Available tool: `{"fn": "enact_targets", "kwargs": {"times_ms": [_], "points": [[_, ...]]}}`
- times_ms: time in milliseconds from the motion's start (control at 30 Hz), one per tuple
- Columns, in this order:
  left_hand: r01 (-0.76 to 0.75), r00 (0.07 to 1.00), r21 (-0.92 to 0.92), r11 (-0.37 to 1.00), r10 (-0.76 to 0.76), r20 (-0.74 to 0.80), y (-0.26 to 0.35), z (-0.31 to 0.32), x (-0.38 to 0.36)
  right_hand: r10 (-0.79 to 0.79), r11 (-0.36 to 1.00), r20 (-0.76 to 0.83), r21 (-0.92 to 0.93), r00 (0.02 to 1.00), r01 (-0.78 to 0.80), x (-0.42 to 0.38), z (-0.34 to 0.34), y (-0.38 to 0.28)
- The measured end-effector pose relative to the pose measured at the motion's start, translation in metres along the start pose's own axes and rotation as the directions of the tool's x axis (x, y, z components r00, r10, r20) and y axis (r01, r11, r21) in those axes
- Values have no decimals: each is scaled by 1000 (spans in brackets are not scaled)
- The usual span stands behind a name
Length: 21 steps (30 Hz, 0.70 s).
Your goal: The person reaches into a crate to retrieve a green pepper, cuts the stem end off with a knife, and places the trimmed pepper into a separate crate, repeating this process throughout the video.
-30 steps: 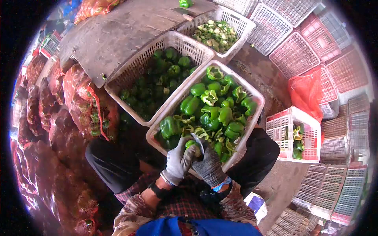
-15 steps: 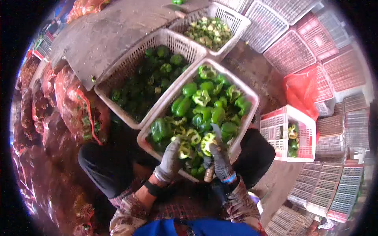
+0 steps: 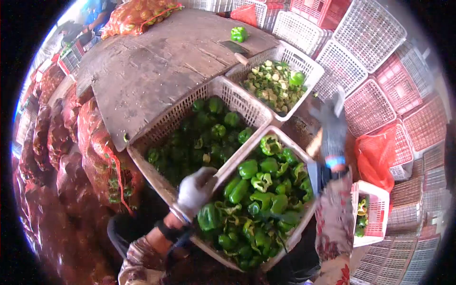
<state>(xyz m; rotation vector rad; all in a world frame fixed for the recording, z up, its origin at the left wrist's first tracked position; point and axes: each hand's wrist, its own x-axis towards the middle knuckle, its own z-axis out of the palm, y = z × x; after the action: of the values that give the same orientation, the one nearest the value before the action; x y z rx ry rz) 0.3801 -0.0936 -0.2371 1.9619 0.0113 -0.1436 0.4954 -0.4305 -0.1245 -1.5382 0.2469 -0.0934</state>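
My left hand (image 3: 195, 191), in a pale glove, is over the shared edge of two crates. Its fingers are loosely bent and apart, with nothing visible in them. My right hand (image 3: 330, 130), in a dark grey glove and blurred, is stretched out beyond the near crate. It is closed round a knife (image 3: 315, 144) whose wooden handle sticks out below; the blade looks pale and smeared above. Cut green bell peppers (image 3: 261, 198) fill the near crate (image 3: 306, 207). Darker whole peppers (image 3: 218, 130) lie in the left crate (image 3: 147, 176). A green pepper piece (image 3: 298, 78) is over the scraps.
A white crate (image 3: 317, 81) holds chopped pepper cores (image 3: 269, 85). One pepper (image 3: 239, 34) sits on a wooden board (image 3: 156, 71). Net sacks (image 3: 102, 156) crowd the left. Stacked crates (image 3: 370, 102), a red bag (image 3: 376, 154) and a small crate (image 3: 377, 213) are at right.
My hands have parted: the left moved to the crates' shared edge, the right swung out with the knife. The cut pepper pieces have left my hands. A green piece now appears over the scraps.
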Motion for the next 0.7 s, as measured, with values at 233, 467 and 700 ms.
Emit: {"fn": "enact_targets", "kwargs": {"times_ms": [233, 467, 700], "points": [[-109, 992, 681, 724, 32, 124, -77, 23, 178, -147, 596, 151, -775, 977, 210, -134, -9, 69], [-122, 978, 879, 461, -98, 187, -138, 84, 285, 236, 252, 314, -934, 920, 255, -193, -44, 112], [130, 980, -485, 865, -187, -70, -89, 30, 193, 0, 134, 354, -927, 935, 351, -190, -46, 136]]}}
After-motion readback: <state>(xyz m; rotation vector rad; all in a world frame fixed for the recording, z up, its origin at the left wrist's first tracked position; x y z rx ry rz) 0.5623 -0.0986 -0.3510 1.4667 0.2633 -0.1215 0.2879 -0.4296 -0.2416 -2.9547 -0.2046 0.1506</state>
